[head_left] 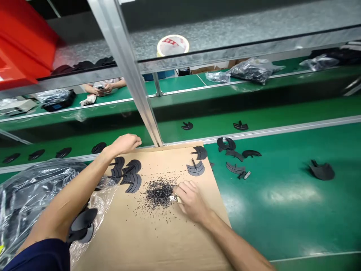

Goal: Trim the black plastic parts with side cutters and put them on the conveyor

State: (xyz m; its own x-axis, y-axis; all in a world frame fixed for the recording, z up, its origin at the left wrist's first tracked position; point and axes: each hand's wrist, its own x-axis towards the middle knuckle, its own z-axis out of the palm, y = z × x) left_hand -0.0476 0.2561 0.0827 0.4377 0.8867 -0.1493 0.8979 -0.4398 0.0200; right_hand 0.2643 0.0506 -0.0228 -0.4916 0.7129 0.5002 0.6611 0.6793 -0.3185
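Observation:
My left hand (pixel 126 143) is held over the far edge of the cardboard sheet (pixel 158 241), beside the metal post. Its fingers are curled in, and whatever they hold is hidden. Below it lies a cluster of black curved plastic parts (pixel 131 176). In my right hand (pixel 191 199) is a pair of small nippers (pixel 175 198), its metal jaws pointing left. The jaws are at the right side of a pile of tiny black plastic clippings (pixel 159 192). Two more curved parts (pixel 196 168) lie just beyond my right hand.
A conveyor belt (pixel 169 130) with spaced black parts runs beyond the metal post (pixel 126 67). Loose black pieces (pixel 235 167) lie on the green tabletop at right. Plastic bags (pixel 36 188) cover the left. Overhead, a shelf holds a tape roll (pixel 173 46) and red bin (pixel 25 45). Another person's hands (pixel 103 89) are across.

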